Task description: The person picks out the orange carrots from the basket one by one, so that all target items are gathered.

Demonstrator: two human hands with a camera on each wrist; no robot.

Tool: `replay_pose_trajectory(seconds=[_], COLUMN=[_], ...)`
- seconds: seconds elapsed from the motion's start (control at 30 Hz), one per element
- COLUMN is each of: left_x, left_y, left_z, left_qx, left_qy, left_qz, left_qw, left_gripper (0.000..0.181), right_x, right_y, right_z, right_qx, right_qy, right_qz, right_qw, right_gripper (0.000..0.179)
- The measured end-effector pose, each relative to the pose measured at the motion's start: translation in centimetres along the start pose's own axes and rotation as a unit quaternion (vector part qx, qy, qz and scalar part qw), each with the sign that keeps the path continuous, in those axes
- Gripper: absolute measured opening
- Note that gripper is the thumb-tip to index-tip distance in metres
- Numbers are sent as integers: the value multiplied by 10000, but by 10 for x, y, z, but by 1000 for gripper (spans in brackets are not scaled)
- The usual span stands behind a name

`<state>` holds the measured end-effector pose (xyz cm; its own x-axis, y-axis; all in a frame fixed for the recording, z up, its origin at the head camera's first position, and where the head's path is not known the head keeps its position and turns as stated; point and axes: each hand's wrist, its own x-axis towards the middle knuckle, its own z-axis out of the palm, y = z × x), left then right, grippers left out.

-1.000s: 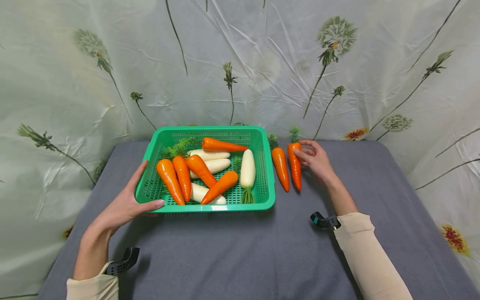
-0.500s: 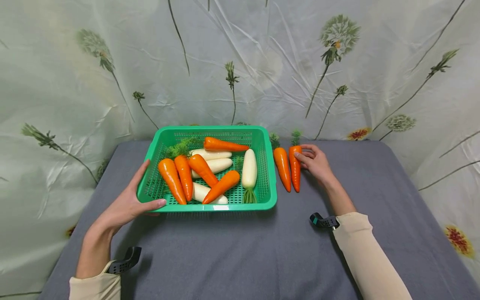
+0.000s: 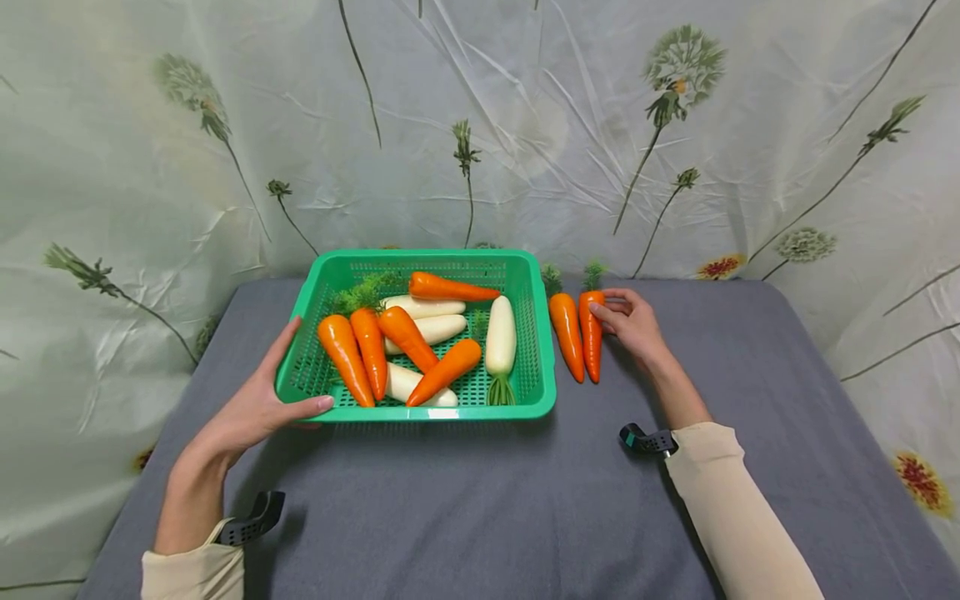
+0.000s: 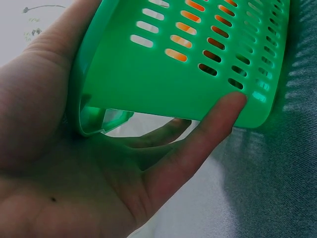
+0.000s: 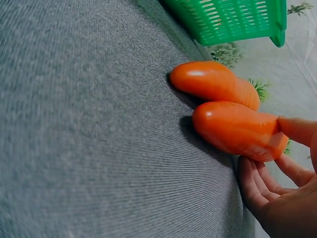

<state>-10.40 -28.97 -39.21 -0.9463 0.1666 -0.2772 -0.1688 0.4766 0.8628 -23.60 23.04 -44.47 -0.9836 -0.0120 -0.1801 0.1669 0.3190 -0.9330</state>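
At mid-right, the right hand [image 3: 632, 323] pinches a carrot [image 3: 592, 346] that a loose grip could drop; the left hand [image 3: 255, 408] holds the basket [image 3: 420, 414].

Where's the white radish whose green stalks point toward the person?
In the head view, that white radish lies inside the green plastic basket, along its right side, near the tip of an orange carrot.

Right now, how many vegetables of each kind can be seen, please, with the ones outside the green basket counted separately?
Carrots in the green basket: 5
Carrots beside the basket: 2
White radishes in the basket: 4
Total: 11 visible vegetables
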Motion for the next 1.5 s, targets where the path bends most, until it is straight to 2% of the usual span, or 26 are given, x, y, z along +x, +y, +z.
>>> replay_pose_trajectory(seconds=[0.2,0.37,0.57,0.97,1.3,1.5], left_x=[0,1,3,2,0,1], left_y=[0,0,0,0,1,0], left_z=[-1,0,-1,0,-1,1], left_qx=[361,359,651,605,488,229], left_qy=[121,113,208,214,187,120], left_qz=[-19,-37,-58,-47,8,12], left_qw=[9993,9993,9976,9979,9986,9997], left_gripper=[118,118,118,118,118,119], right_x=[1,1,1,-3,-7,-10], right_y=[2,5,5,2,-14,-26], right_z=[3,3,2,0,-5,-2], right_qx=[-100,-177,-215,9,-185,-238], right_qy=[38,85,101,176,396,312], right_qz=[14,-60,-152,-206,-704,-756], right_qw=[9999,9998,9996,9996,9966,9964], right_gripper=[62,58,55,54,50,49])
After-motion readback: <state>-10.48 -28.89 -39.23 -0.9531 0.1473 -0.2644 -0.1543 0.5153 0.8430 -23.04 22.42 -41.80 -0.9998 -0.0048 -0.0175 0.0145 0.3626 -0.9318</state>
